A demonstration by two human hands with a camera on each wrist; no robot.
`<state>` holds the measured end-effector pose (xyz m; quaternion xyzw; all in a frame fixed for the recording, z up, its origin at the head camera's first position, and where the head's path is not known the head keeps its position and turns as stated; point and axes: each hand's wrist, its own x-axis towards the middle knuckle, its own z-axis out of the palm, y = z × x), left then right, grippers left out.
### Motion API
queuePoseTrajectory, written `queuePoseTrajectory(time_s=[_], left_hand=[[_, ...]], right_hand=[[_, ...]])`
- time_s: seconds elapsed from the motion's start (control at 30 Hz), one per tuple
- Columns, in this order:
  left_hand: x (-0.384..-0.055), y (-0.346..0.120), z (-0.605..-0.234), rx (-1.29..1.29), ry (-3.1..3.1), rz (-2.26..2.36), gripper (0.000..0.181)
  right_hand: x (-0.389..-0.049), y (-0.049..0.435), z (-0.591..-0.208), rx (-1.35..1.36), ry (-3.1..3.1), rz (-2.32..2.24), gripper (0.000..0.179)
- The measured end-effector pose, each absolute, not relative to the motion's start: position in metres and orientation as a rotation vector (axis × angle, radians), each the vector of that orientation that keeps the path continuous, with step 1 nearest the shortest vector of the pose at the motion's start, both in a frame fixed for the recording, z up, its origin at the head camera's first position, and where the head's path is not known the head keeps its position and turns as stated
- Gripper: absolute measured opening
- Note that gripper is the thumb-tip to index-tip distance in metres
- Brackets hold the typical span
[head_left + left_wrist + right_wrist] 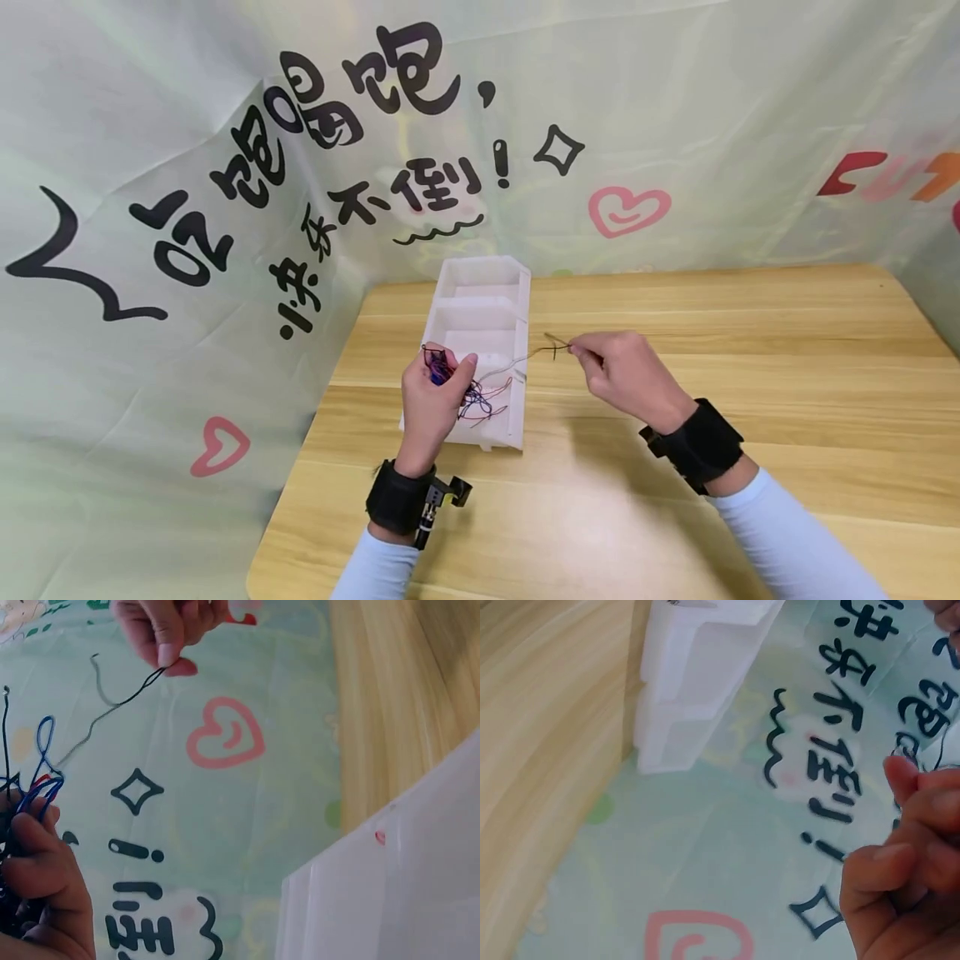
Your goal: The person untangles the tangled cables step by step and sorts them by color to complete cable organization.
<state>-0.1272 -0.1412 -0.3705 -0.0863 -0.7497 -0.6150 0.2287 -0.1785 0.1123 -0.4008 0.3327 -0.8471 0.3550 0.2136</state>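
My left hand (435, 412) grips a tangled bundle of thin wires (441, 368), blue, red and black, over the near compartment of a white divided bin (522, 287). Loose strands hang from the bundle inside that compartment. To the right of the bin, my right hand (626, 375) pinches a dark wire (558, 347) between thumb and fingertip. From there a greyish strand (91, 729) runs back to the bundle, as the left wrist view shows, with a small loop at the pinched end. A blue loop (46, 735) stands up from the left hand's bundle.
The bin stands on a wooden table (712, 350), near its left side. A pale printed cloth (675, 100) with black lettering and pink hearts hangs behind and to the left. Both wrists wear black straps (701, 442). A small red curl (380, 838) shows at the bin wall.
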Motion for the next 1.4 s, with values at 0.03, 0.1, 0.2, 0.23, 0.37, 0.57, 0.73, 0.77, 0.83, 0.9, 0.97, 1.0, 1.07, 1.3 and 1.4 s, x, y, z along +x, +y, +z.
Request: queuePoseTrajectory(time_s=[0.03, 0.1, 0.2, 0.23, 0.37, 0.57, 0.73, 0.77, 0.83, 0.9, 0.97, 1.0, 1.07, 1.3, 1.4], left_hand=[[-0.127, -0.143, -0.371, -0.222, -2.055, -1.697, 0.021], [-0.126, -0.148, -0.371, -0.185, -2.030, -1.710, 0.022], [-0.124, -0.155, -0.371, -0.124, -1.982, -1.703, 0.022], [-0.124, -0.157, -0.370, -0.112, -1.969, -1.697, 0.023], [-0.122, -0.161, -0.368, -0.111, -1.939, -1.696, 0.022], [-0.121, -0.161, -0.367, -0.130, -1.963, -1.701, 0.022], [-0.121, -0.162, -0.368, -0.131, -1.957, -1.705, 0.021], [-0.121, -0.162, -0.368, -0.132, -1.957, -1.704, 0.021], [-0.121, -0.163, -0.368, -0.134, -1.957, -1.706, 0.021], [-0.120, -0.165, -0.368, -0.133, -1.955, -1.714, 0.022], [-0.120, -0.165, -0.368, -0.126, -1.956, -1.717, 0.022], [-0.119, -0.165, -0.368, -0.126, -1.955, -1.722, 0.022], [-0.119, -0.166, -0.369, -0.124, -1.955, -1.731, 0.022], [-0.117, -0.167, -0.371, -0.134, -1.965, -1.748, 0.022], [-0.116, -0.167, -0.373, -0.141, -1.965, -1.750, 0.023]], right_hand=[[-0.180, 0.114, -0.401, 0.899, -2.363, 0.998, 0.018], [-0.185, 0.118, -0.403, 0.832, -2.385, 1.026, 0.020], [-0.192, 0.124, -0.404, 0.701, -2.407, 1.072, 0.020], [-0.195, 0.125, -0.405, 0.661, -2.415, 1.093, 0.021], [-0.205, 0.126, -0.409, 0.551, -2.446, 1.165, 0.022], [-0.222, 0.114, -0.413, 0.518, -2.439, 1.244, 0.024], [-0.234, 0.104, -0.411, 0.533, -2.410, 1.263, 0.023], [-0.236, 0.102, -0.411, 0.537, -2.405, 1.263, 0.022], [-0.240, 0.098, -0.410, 0.544, -2.405, 1.260, 0.022], [-0.245, 0.093, -0.410, 0.549, -2.412, 1.253, 0.021], [-0.250, 0.088, -0.410, 0.552, -2.419, 1.250, 0.020], [-0.252, 0.086, -0.410, 0.553, -2.427, 1.253, 0.020], [-0.256, 0.080, -0.409, 0.561, -2.439, 1.256, 0.019], [-0.266, 0.060, -0.419, 0.619, -2.489, 1.284, 0.018], [-0.267, 0.051, -0.426, 0.645, -2.500, 1.312, 0.017]])
